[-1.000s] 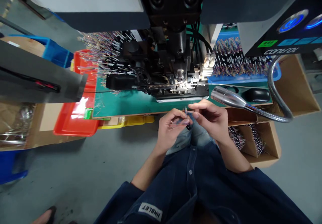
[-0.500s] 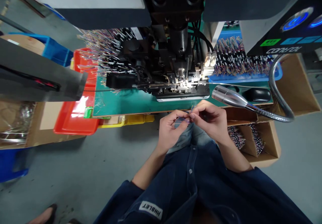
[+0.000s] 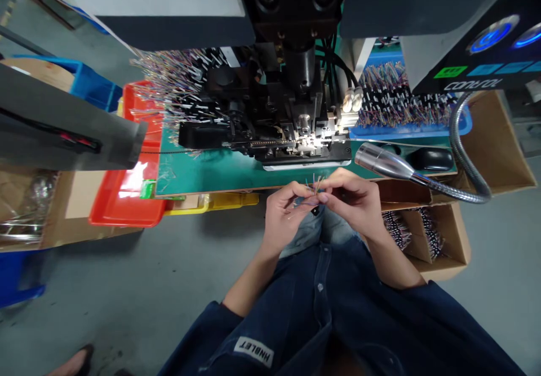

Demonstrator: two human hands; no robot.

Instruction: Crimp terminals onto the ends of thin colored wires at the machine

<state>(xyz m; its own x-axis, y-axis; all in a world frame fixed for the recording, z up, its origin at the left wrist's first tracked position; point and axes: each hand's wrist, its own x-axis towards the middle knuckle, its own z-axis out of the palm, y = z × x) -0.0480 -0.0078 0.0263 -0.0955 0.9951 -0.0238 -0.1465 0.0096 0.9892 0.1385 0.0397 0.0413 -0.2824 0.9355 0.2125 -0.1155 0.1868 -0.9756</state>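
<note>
Left hand (image 3: 282,218) and right hand (image 3: 355,198) pinch one wire bundle (image 3: 316,187), ends fanned, at six o'clock of the machine (image 3: 296,116), off it; filled blue tray (image 3: 416,133) at two o'clock.

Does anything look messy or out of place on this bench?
Slightly: fine loose strands lie near the left front corner of the green tabletop, like stray scraps outside the wire pile. Nothing else stands out.
</note>
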